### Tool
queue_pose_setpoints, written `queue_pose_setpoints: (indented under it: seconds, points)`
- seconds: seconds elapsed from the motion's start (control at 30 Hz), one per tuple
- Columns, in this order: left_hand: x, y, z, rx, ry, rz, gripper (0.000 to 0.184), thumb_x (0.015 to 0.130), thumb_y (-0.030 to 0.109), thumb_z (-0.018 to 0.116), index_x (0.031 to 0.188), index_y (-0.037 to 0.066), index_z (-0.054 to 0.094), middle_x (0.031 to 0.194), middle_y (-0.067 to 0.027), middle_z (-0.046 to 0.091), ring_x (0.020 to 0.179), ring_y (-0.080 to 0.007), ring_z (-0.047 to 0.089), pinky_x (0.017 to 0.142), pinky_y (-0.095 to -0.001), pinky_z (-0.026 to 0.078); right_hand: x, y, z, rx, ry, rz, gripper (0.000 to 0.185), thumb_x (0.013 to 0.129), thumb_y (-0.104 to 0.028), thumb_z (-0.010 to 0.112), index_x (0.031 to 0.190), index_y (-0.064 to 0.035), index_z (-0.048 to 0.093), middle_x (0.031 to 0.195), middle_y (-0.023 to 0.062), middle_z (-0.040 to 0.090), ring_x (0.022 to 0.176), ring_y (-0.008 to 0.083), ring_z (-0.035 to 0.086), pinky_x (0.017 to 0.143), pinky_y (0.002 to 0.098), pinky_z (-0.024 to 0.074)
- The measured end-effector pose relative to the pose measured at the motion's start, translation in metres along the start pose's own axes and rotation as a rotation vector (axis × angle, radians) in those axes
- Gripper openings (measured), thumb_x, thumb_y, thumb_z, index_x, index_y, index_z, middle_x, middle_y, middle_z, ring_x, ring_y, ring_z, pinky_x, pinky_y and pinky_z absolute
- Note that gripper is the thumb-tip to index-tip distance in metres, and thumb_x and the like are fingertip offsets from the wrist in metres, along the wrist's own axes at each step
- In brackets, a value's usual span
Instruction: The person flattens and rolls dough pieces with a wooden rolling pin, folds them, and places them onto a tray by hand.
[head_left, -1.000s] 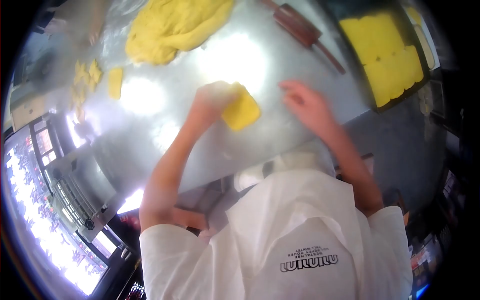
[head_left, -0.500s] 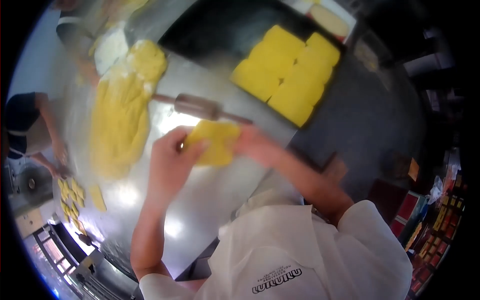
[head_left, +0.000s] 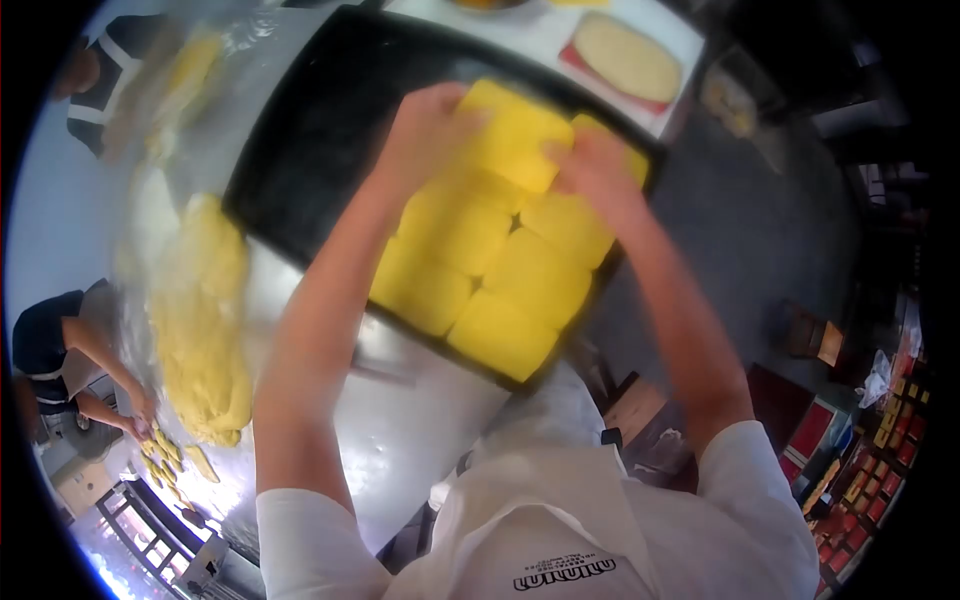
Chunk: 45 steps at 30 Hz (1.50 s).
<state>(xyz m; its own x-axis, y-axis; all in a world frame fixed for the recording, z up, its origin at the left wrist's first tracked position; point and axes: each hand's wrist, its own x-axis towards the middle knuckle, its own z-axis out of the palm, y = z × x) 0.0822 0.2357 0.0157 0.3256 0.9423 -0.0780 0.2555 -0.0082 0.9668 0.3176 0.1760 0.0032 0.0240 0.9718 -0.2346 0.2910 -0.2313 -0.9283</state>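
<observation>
A thin yellow square of dough (head_left: 518,135) is stretched between my two hands above the far part of the black baking tray (head_left: 310,130). My left hand (head_left: 428,130) grips its left edge, slightly blurred, and my right hand (head_left: 597,168) pinches its lower right edge. Under and in front of it, several similar yellow dough squares (head_left: 530,280) lie side by side in the tray, with small dark gaps at their corners. Another square is partly hidden behind my right hand.
On the metal table (head_left: 420,430), a long yellow dough mass (head_left: 200,340) lies left of the tray. Co-workers stand at the left; one person's hands (head_left: 140,415) are by small dough pieces (head_left: 165,460). Behind the tray sits a red-edged board (head_left: 625,60) with a pale oval top.
My hands have moved away from me, carrying the dough square from the table beside the rolling pin to over the tray. The view has shifted too, and the tray appears closer.
</observation>
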Motion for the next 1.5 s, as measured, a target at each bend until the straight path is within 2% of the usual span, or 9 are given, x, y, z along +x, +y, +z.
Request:
queue_pose_setpoints:
  seconds: [0.27,0.5,0.6,0.83,0.9,1.0,1.13,1.33,1.5]
  points:
    - [0.101,-0.039,0.029,-0.012,-0.019,-0.142,0.026,0.092,0.016,0.075,0.109,-0.004,0.071,0.094,-0.0043,0.07,0.084,-0.0121,0.063,0.075,-0.0299,0.052,0.075,0.015,-0.034,-0.053,-0.04,0.155,0.027,0.095,-0.024,0.071,0.095,0.0037,0.069,0.073,0.0097,0.071,0.056,0.0148,0.067,0.053,0.0286,0.0524]
    - [0.116,-0.044,0.03,0.162,-0.029,-0.239,0.026,0.091,0.014,0.075,0.108,-0.005,0.072,0.093,-0.0068,0.072,0.085,-0.0143,0.067,0.078,-0.0318,0.053,0.082,0.0,-0.033,-0.205,-0.079,0.217,0.03,0.094,-0.026,0.07,0.094,0.004,0.068,0.069,0.0108,0.069,0.05,0.0161,0.061,0.051,0.031,0.0491]
    - [0.117,-0.046,0.027,0.086,-0.069,-0.236,0.025,0.092,0.016,0.074,0.105,-0.004,0.072,0.09,-0.0063,0.071,0.081,-0.0137,0.064,0.075,-0.0317,0.052,0.083,0.004,-0.033,-0.202,-0.09,0.204,0.032,0.095,-0.027,0.07,0.091,0.0042,0.067,0.068,0.0106,0.068,0.05,0.0161,0.06,0.051,0.0308,0.0488]
    - [0.113,-0.037,0.027,0.232,-0.027,-0.152,0.028,0.093,0.023,0.074,0.099,-0.004,0.071,0.081,-0.0051,0.065,0.075,-0.0135,0.058,0.071,-0.0321,0.049,0.082,-0.001,-0.035,-0.224,-0.022,0.263,0.037,0.097,-0.032,0.069,0.087,0.0038,0.067,0.069,0.0107,0.068,0.05,0.0162,0.061,0.052,0.0312,0.0493]
    - [0.108,-0.026,0.029,0.287,0.007,-0.189,0.03,0.093,0.025,0.074,0.1,-0.004,0.071,0.081,-0.0072,0.068,0.074,-0.0159,0.061,0.072,-0.033,0.05,0.076,-0.004,-0.028,-0.299,0.059,0.254,0.036,0.097,-0.032,0.068,0.089,0.0029,0.067,0.071,0.0118,0.069,0.055,0.0212,0.064,0.057,0.0346,0.0513]
    - [0.103,-0.039,0.039,0.423,0.179,-0.018,0.031,0.094,0.027,0.073,0.101,-0.003,0.073,0.085,-0.012,0.073,0.077,-0.0223,0.068,0.075,-0.0353,0.053,0.077,0.01,-0.022,-0.41,0.173,0.141,0.034,0.097,-0.032,0.068,0.091,0.0011,0.069,0.075,0.0138,0.071,0.066,0.0296,0.068,0.068,0.0398,0.0533]
    - [0.105,-0.05,0.041,0.485,0.252,-0.014,0.03,0.095,0.027,0.071,0.105,-0.001,0.074,0.093,-0.0151,0.076,0.083,-0.0268,0.073,0.079,-0.0365,0.056,0.072,0.017,-0.017,-0.479,0.273,0.086,0.031,0.095,-0.031,0.069,0.091,-0.0008,0.07,0.08,0.016,0.073,0.081,0.0377,0.069,0.077,0.045,0.0534]
    - [0.108,-0.057,0.042,0.466,0.281,0.028,0.029,0.095,0.026,0.073,0.107,0.0,0.074,0.093,-0.0147,0.076,0.085,-0.0262,0.073,0.08,-0.0355,0.056,0.07,0.015,-0.015,-0.496,0.311,0.07,0.027,0.095,-0.029,0.068,0.097,-0.0028,0.073,0.088,0.0163,0.075,0.086,0.0367,0.072,0.081,0.0432,0.0547]
    - [0.105,-0.056,0.046,0.43,0.314,0.046,0.028,0.095,0.025,0.074,0.107,0.0,0.074,0.093,-0.0147,0.076,0.084,-0.0256,0.072,0.08,-0.0348,0.056,0.064,0.021,-0.019,-0.464,0.318,0.076,0.027,0.096,-0.027,0.067,0.112,-0.005,0.073,0.1,0.0177,0.077,0.095,0.0375,0.072,0.087,0.0432,0.0546]
